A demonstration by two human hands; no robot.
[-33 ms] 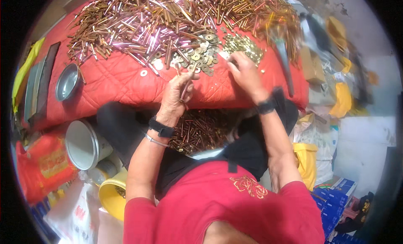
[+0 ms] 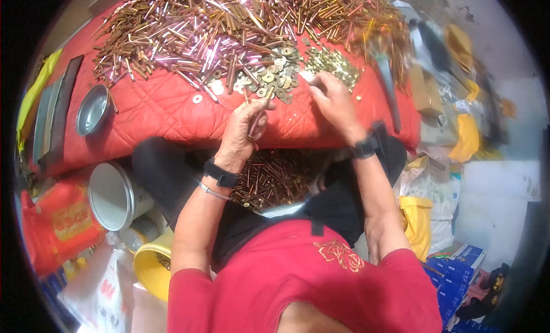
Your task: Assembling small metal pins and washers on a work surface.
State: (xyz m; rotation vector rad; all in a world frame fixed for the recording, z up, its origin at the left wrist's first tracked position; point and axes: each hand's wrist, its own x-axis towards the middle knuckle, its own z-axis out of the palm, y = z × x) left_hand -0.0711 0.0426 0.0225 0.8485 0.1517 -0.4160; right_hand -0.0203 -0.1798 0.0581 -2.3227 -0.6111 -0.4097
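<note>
My left hand is closed around a few thin copper-coloured metal rods, above the near edge of the red quilted cover. A rod end and a brass-coloured tip poke out past its thumb and fingers. Just beyond lies a heap of flat round washers, grey and brass-toned. At the near edge of a pile of small brass-coloured pieces, my right hand has its thumb and fingers pinched together; what they hold, if anything, is hidden. A large spread of copper-coloured rods covers the far side.
The red quilted cover carries a metal bowl at left and a long grey tool at right. More rods lie below, between my legs. A lidded tin and a yellow bucket stand lower left; blue boxes lower right.
The rods in my left hand have shifted slightly in angle. My right hand stays almost in the same place by the small brass pieces.
</note>
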